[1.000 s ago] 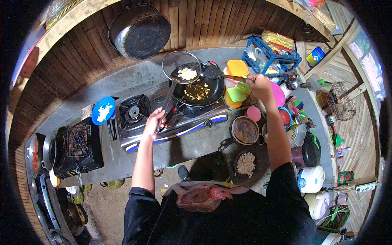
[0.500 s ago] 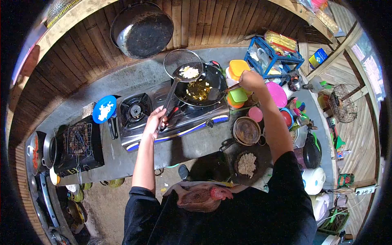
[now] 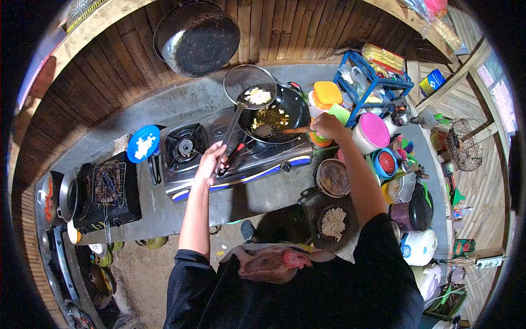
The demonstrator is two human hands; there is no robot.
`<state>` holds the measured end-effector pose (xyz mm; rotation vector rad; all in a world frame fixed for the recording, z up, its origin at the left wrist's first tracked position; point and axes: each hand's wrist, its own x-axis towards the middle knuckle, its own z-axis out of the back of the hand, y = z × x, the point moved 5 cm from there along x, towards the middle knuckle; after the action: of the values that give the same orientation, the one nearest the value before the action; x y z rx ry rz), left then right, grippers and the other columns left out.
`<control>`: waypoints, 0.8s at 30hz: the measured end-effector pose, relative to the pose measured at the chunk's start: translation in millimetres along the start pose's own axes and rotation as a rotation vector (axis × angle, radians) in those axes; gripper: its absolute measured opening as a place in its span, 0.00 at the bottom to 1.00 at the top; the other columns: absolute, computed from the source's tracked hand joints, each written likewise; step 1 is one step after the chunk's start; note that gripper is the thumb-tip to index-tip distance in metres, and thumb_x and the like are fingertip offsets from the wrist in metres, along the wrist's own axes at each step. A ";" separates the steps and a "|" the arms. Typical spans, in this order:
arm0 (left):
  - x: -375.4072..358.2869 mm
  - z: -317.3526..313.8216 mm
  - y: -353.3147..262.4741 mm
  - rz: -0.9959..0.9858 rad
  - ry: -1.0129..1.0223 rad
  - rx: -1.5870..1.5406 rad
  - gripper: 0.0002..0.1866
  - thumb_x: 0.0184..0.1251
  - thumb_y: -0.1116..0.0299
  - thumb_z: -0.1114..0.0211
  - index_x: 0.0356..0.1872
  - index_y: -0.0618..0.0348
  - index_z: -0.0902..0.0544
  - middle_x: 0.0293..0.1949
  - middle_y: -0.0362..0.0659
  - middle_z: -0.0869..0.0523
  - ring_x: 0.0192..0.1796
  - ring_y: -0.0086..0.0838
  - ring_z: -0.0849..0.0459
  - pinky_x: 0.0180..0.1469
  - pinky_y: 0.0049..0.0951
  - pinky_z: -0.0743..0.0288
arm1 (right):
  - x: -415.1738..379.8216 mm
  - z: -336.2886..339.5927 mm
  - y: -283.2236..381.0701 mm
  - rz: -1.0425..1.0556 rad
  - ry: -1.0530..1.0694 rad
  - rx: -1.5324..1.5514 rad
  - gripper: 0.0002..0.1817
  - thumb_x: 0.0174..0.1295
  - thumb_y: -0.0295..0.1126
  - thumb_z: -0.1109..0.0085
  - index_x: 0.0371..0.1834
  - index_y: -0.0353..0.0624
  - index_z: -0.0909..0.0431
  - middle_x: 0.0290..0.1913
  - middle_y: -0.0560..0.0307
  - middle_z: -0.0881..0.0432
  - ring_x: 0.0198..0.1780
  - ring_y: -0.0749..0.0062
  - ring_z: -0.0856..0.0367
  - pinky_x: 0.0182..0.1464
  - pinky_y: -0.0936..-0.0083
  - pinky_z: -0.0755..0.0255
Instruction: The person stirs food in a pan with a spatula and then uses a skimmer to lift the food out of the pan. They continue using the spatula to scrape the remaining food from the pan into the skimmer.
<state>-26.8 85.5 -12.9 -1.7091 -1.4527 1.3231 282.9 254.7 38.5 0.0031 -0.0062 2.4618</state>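
spatula [image 3: 296, 130] is clenched in the right hand [image 3: 330, 127], pointed left into the wok [image 3: 299, 111]; strainer [image 3: 239, 84]'s gripped by the left hand [image 3: 212, 163]

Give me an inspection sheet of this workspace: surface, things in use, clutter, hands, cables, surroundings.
Surface: grey counter bearing a two-burner stove.
Things in use: wok on the stove's right side; strainer with pale pieces partly over it; spatula, blade inside the wok.
Clutter: plastic containers and a blue basket, right of the stove.
Hands: left hand grips the strainer, right hand the spatula.
Cables: dark cables beside a white socket strip.
Surroundings: pan hanging on wooden wall.
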 end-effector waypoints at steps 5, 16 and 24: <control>-3.0 -0.2 -3.5 0.012 -0.008 0.015 0.12 0.66 0.65 0.46 0.49 0.54 0.28 0.15 0.30 0.31 0.13 0.15 0.35 0.22 0.17 0.33 | -1.0 17.8 0.4 -0.105 -0.046 0.072 0.07 0.47 0.34 0.46 0.21 0.44 0.21 0.24 0.50 0.20 0.27 0.61 0.19 0.33 0.67 0.25; 1.2 -1.0 -2.5 0.000 0.010 0.015 0.12 0.66 0.65 0.46 0.49 0.53 0.28 0.15 0.31 0.32 0.13 0.15 0.35 0.23 0.18 0.33 | -1.0 23.3 7.1 0.065 0.082 -0.409 0.09 0.49 0.34 0.47 0.26 0.46 0.18 0.27 0.51 0.18 0.30 0.59 0.19 0.35 0.67 0.26; 3.6 -0.4 -0.9 -0.011 0.021 -0.021 0.12 0.66 0.65 0.46 0.49 0.54 0.28 0.16 0.31 0.29 0.14 0.14 0.34 0.22 0.17 0.33 | -6.5 9.2 42.3 -0.364 -0.223 0.338 0.08 0.50 0.33 0.46 0.25 0.42 0.18 0.27 0.43 0.20 0.33 0.52 0.20 0.38 0.62 0.28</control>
<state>-27.1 89.2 -13.3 -1.7207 -1.4667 1.2845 261.4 217.7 47.6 0.3915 0.2876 2.0611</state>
